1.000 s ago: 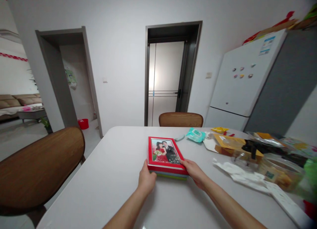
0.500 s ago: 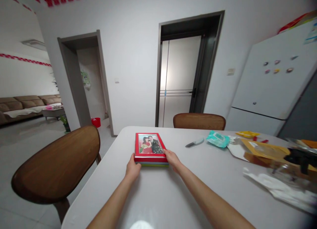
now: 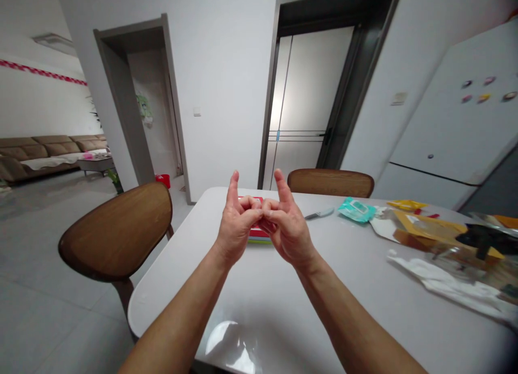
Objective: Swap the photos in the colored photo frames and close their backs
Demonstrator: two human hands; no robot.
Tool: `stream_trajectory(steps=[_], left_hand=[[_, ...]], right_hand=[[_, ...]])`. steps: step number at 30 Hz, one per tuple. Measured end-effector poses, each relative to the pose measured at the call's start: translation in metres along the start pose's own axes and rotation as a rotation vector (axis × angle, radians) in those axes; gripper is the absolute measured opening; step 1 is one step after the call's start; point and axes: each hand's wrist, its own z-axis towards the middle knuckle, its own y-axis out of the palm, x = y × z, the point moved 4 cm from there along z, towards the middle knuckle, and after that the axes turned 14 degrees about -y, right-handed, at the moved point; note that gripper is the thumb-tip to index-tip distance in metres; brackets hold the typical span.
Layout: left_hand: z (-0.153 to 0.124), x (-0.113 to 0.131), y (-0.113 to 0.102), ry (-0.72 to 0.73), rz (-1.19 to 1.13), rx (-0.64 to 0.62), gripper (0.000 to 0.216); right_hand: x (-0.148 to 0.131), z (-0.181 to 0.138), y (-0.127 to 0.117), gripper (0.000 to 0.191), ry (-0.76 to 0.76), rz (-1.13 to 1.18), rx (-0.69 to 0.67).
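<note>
My left hand (image 3: 238, 223) and my right hand (image 3: 289, 223) are raised in front of me, meeting at the curled fingers and thumbs. One finger on each hand points straight up; the others are folded in. No object shows in either hand. Behind them on the white table (image 3: 259, 287) lies a red picture frame (image 3: 259, 233), mostly hidden by my hands. Under it a light blue and a green layer (image 3: 261, 242) show at the front edge. To the right lies a knife with a pale handle (image 3: 324, 213), its blade pointing left.
A teal pack of wipes (image 3: 356, 209), brown and yellow packaging (image 3: 429, 228) and a white crumpled plastic sheet (image 3: 449, 287) lie along the table's right side. Wooden chairs stand at the left (image 3: 121, 231) and far side (image 3: 332, 182). A fridge (image 3: 453, 126) is back right.
Both hands have let go of the picture frame and risen above the table, coming together with one finger up on each. The view has tilted slightly downward. The frame stays on the table.
</note>
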Motion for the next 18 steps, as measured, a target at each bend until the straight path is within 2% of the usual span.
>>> stream_trajectory(steps=[3,6,8,10,11,13,15,18], left_hand=[[-0.012,-0.004,0.002,-0.011,-0.051,-0.033,0.084],[-0.015,-0.017,-0.008,-0.056,-0.07,0.018,0.081],[-0.013,-0.029,-0.018,-0.158,-0.094,0.109,0.063],[-0.008,-0.041,-0.03,-0.287,-0.104,0.185,0.03],[-0.005,-0.045,-0.034,-0.347,-0.097,0.201,0.033],[0.002,-0.048,-0.039,-0.439,-0.061,0.182,0.055],[0.008,-0.047,-0.04,-0.506,-0.021,0.152,0.063],[0.015,-0.042,-0.039,-0.552,0.035,0.144,0.066]], right_hand=[[-0.002,-0.01,0.001,0.074,0.042,0.063,0.009],[0.008,-0.02,-0.007,0.068,0.074,0.138,0.072],[0.02,-0.026,-0.013,0.05,0.141,0.202,0.163],[0.035,-0.03,-0.021,0.023,0.258,0.227,0.273],[0.041,-0.031,-0.024,0.024,0.317,0.222,0.313],[0.049,-0.029,-0.027,0.044,0.407,0.177,0.325],[0.05,-0.022,-0.026,0.055,0.439,0.11,0.266],[0.049,-0.012,-0.02,0.059,0.48,0.015,0.183]])
